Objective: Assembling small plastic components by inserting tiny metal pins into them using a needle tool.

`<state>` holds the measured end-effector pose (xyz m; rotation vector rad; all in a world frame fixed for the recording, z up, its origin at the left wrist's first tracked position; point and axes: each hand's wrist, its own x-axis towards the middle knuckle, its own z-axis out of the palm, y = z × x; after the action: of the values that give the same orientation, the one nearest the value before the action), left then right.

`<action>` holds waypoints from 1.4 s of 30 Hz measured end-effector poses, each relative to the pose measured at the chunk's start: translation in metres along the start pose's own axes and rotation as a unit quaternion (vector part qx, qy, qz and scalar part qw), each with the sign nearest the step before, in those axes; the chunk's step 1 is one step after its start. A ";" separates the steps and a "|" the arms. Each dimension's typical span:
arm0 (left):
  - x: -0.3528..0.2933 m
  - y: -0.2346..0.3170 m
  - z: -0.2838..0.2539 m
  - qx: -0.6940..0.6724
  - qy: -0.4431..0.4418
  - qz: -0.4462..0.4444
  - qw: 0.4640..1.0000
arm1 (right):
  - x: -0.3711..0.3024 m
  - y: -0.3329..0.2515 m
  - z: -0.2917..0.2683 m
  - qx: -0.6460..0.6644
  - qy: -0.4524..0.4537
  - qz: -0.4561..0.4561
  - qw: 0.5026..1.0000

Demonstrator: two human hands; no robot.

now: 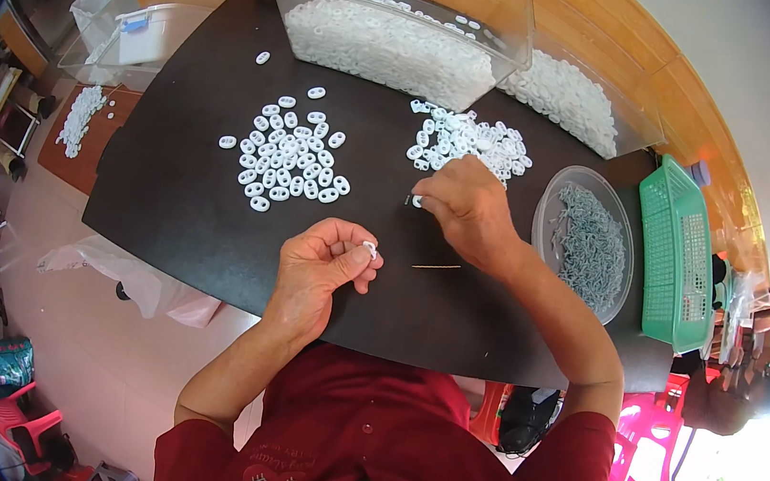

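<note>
My left hand (322, 266) is curled over the dark table (179, 196) and pinches a small white plastic ring (369, 248) between thumb and fingers. My right hand (466, 204) reaches to the near edge of a loose heap of white rings (469, 141), fingertips closed on a small white piece (417, 201). A spread-out group of white rings (288, 156) lies to the left of both hands. A thin wooden stick (436, 267) rests on the table between my forearms.
A clear bin of white rings (399, 45) stands at the far edge, with another heap (566, 95) behind it. A round clear bowl of grey metal clips (587, 241) sits at the right, beside a green basket (678, 243). Clear boxes (131, 36) stand at the left.
</note>
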<state>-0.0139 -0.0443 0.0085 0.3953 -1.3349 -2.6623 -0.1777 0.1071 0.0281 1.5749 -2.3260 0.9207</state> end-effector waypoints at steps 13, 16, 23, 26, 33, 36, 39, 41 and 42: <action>-0.005 -0.005 -0.002 0.025 0.024 0.005 0.999 | 0.018 0.000 0.017 -0.125 -0.078 -0.142 0.979; -0.004 -0.005 -0.001 0.025 0.030 0.003 0.999 | 0.018 -0.001 0.018 -0.136 -0.077 -0.155 0.976; -0.003 -0.005 0.000 -0.015 -0.002 -0.018 1.000 | 0.002 -0.024 0.006 0.021 -0.029 -0.069 0.997; -0.004 -0.004 0.002 -0.020 -0.013 -0.033 0.999 | -0.007 -0.037 -0.008 0.089 -0.059 0.028 0.994; -0.002 -0.009 0.010 -0.067 -0.021 -0.029 0.997 | -0.021 -0.053 -0.021 0.226 -0.076 0.178 0.955; -0.002 -0.012 0.014 -0.054 -0.023 -0.017 0.998 | -0.025 -0.056 -0.024 0.272 -0.078 0.203 0.938; -0.002 -0.013 0.016 -0.036 -0.021 -0.017 0.999 | -0.025 -0.060 -0.030 0.314 -0.098 0.237 0.914; -0.003 -0.016 0.017 -0.029 -0.020 -0.013 0.999 | -0.028 -0.060 -0.031 0.333 -0.115 0.266 0.897; -0.003 -0.017 0.018 -0.022 -0.020 -0.007 1.000 | -0.031 -0.058 -0.028 0.350 -0.111 0.276 0.888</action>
<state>-0.0161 -0.0198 0.0056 0.3499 -1.2855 -2.7203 -0.1184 0.1333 0.0584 1.2403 -2.8646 1.9879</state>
